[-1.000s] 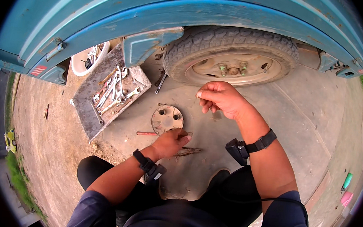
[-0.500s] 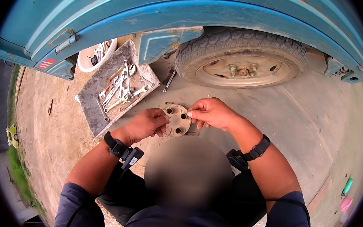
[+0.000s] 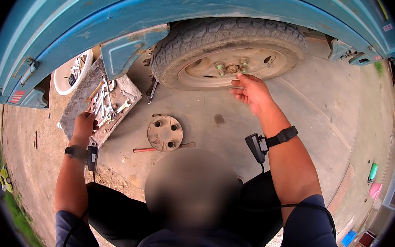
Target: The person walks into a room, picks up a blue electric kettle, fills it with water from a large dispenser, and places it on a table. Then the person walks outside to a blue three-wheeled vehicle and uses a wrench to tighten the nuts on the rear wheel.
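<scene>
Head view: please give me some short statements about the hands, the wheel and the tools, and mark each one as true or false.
1. The right hand reaches toward the hub of the wheel. True.
2. The left hand rests on the round metal plate. False: it is at the tray of wrenches, apart from the plate.
3. The round metal plate lies flat on the ground. True.
4. The wheel is off the vehicle and lies on the ground. False: it stands under the blue vehicle body.
5. Both wrists wear black bands. True.
</scene>
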The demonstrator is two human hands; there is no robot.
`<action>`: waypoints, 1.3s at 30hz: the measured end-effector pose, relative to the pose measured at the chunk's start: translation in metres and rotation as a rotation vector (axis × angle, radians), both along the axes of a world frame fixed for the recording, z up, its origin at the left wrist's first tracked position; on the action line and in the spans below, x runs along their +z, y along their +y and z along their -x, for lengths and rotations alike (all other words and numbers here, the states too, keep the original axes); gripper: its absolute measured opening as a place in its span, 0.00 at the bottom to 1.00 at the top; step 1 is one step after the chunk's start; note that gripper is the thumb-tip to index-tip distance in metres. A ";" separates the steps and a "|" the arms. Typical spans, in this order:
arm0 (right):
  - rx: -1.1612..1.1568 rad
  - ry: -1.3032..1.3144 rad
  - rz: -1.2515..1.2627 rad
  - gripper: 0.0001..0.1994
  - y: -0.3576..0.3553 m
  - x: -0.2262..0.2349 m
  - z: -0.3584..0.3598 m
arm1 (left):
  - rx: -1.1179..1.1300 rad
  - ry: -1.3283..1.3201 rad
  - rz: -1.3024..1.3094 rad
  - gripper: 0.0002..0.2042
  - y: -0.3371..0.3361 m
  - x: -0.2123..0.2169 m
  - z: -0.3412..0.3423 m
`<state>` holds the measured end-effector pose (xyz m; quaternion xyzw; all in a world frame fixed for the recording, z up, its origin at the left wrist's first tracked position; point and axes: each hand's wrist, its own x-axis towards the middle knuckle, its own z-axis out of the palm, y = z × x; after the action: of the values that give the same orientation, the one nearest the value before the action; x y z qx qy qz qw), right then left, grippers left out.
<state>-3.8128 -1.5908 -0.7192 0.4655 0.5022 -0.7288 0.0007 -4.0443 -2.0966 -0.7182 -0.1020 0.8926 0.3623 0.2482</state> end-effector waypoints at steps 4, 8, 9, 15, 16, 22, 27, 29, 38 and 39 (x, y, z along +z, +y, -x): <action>-0.061 0.145 0.143 0.14 0.005 -0.002 0.008 | 0.053 0.016 -0.016 0.13 0.003 -0.001 0.002; -0.074 0.148 0.184 0.16 0.000 -0.003 0.015 | 0.020 0.021 -0.002 0.15 0.007 0.002 0.000; -0.082 0.162 0.208 0.15 -0.002 -0.003 0.016 | 0.013 0.023 -0.004 0.15 0.009 0.004 -0.001; -0.138 0.217 0.280 0.09 -0.002 -0.009 0.019 | -0.047 0.039 -0.015 0.14 0.014 0.003 -0.002; -0.144 0.222 0.290 0.09 -0.001 -0.010 0.019 | -0.057 0.042 -0.014 0.14 0.014 0.002 -0.001; -0.170 0.244 0.330 0.09 -0.001 -0.013 0.018 | -0.087 0.027 0.018 0.14 0.021 0.000 -0.001; -0.171 0.247 0.303 0.09 -0.005 -0.009 0.017 | -0.106 0.001 0.021 0.14 0.027 -0.001 0.000; -0.167 0.253 0.312 0.09 -0.007 -0.006 0.016 | -0.115 -0.018 0.020 0.14 0.027 -0.002 0.001; -0.158 0.216 0.195 0.11 0.003 -0.012 0.006 | -0.136 -0.011 0.040 0.13 0.051 0.009 -0.012; -0.142 0.192 0.107 0.11 0.003 -0.011 0.006 | -0.137 -0.007 0.042 0.13 0.053 0.011 -0.014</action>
<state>-3.8186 -1.5876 -0.7300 0.4273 0.4261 -0.7940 -0.0740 -4.0304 -2.0440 -0.7074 -0.0470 0.9039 0.3255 0.2736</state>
